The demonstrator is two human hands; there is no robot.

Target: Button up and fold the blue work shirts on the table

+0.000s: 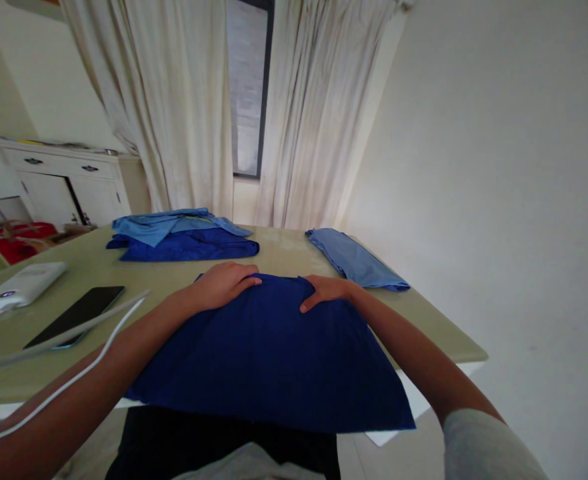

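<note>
the dark blue cloth (269,360) lies spread on the near side of the tabletop (427,320), its near edge hanging over the front towards the person. the left hand (224,283) rests palm down on the cloth's far edge, its grip slack, fingers stretched out flat and closed on nothing. the right hand (327,291) lies just beside it on the same edge, also flat, fingers pointing left, thumb spread, clasping nothing. the fingertips of the two hands are near each other but apart. far left sits a pile of blue garments (184,237); far right lies a light blue cloth (357,260). on the left are a phone (77,315), a power bank (21,285) and a white cable (74,377).
</note>
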